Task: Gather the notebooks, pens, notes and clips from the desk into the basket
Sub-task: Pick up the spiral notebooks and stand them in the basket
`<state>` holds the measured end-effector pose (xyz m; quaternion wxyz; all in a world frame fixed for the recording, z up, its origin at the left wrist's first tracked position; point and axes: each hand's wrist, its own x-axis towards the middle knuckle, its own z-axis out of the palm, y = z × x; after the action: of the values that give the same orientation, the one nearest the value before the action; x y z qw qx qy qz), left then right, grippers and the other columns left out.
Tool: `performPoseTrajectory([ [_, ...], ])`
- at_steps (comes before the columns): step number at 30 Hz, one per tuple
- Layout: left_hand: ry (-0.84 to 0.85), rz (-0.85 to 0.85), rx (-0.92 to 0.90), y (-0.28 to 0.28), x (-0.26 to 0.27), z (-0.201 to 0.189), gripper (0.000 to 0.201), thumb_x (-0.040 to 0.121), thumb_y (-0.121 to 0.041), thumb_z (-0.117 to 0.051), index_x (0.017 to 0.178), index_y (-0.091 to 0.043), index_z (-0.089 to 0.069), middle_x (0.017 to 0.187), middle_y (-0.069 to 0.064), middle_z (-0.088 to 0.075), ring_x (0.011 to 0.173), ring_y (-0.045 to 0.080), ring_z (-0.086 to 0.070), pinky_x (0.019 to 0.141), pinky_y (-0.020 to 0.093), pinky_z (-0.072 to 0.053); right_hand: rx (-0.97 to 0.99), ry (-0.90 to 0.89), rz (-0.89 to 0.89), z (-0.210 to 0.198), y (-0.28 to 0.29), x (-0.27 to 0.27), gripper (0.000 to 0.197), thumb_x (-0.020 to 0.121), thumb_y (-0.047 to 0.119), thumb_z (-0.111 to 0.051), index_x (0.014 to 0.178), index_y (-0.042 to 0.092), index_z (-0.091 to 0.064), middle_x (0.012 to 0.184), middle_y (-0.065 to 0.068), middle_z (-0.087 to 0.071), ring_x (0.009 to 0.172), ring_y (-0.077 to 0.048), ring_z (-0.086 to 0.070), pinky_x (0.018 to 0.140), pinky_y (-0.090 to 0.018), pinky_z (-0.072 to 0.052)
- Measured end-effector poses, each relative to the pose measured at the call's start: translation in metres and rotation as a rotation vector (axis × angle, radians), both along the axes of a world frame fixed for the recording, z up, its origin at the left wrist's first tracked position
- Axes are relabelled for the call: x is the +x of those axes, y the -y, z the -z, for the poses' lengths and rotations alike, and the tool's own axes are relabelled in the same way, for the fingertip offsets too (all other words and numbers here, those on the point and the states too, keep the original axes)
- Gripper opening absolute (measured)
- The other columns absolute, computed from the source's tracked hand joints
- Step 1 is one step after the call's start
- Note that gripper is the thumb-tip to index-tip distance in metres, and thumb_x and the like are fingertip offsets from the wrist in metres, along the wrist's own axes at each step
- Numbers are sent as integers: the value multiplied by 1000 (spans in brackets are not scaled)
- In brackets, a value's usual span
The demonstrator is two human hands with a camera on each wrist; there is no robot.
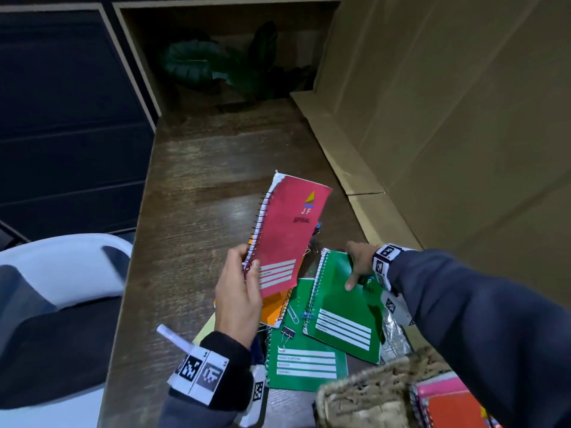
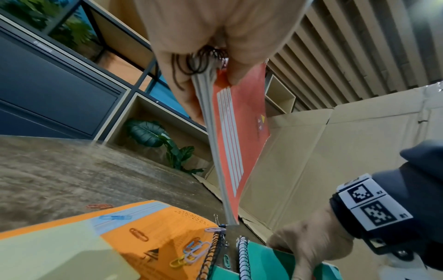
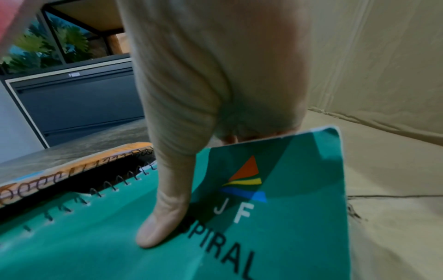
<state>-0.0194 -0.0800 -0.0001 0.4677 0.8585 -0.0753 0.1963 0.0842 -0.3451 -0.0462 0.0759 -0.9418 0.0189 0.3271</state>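
Head view: the left hand [image 1: 238, 291] pinches a red spiral notebook [image 1: 290, 233] by its wire binding, lifted clear above the grainy wooden worktop [image 1: 197, 180]. The right hand [image 1: 360, 262] clamps thumb and fingers on a glossy green spiral notebook [image 1: 346, 310], tilted over another green notebook [image 1: 304, 362] near the worktop's right edge, beside corrugated cardboard [image 1: 432, 118].

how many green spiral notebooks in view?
2. One green notebook is gripped at its top edge by the right hand; the other green notebook lies flat on the desk beneath it. More may be hidden.
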Motion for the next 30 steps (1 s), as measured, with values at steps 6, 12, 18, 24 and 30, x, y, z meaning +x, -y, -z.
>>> performPoseTrajectory([
  [6, -16, -50, -6, -9, -26, -7, 25, 93, -22, -42, 114, -10, -48, 98, -1, -61, 84, 20, -61, 68, 28, -45, 44, 49, 14, -42, -5, -17, 45, 70, 25, -81, 106, 2, -67, 108, -14, -70, 98, -28, -66, 75, -30, -48],
  [12, -15, -45, 3, -25, -55, -19, 29, 93, -25, -40, 116, -9, -47, 102, 11, -64, 89, 29, -63, 75, 46, -54, 136, 89, -65, -116, -23, -68, 32, 81, 17, -72, 109, 7, -62, 109, -10, -70, 89, -26, -67, 81, -37, -56],
  [18, -23, -66, 35, -38, -78, -31, 23, 96, -9, -47, 117, -1, -48, 104, 18, -63, 91, 33, -63, 78, 42, -53, -70, 342, -255, -180, -44, -131, 25, 86, 19, -62, 110, 15, -56, 105, -8, -65, 85, -27, -62, 63, -29, -46],
  [24, -82, -107, -81, -42, -107, -48, 25, 97, -9, -45, 120, 0, -45, 102, 2, -55, 87, 16, -52, 73, 24, -35, -145, 486, -208, -247, -27, -190, 34, 91, 15, -50, 122, 27, -45, 114, -13, -65, 96, -34, -62, 76, -43, -53],
  [30, -272, -3, -512, -36, -125, -53, 12, 100, -13, -40, 102, -25, -41, 98, -4, -56, 78, 2, -60, 65, 12, -49, -166, 272, -177, -287, 20, -250, 23, 83, 8, -63, 84, 31, -63, 76, 16, -58, 80, -18, -58, 71, -30, -43],
])
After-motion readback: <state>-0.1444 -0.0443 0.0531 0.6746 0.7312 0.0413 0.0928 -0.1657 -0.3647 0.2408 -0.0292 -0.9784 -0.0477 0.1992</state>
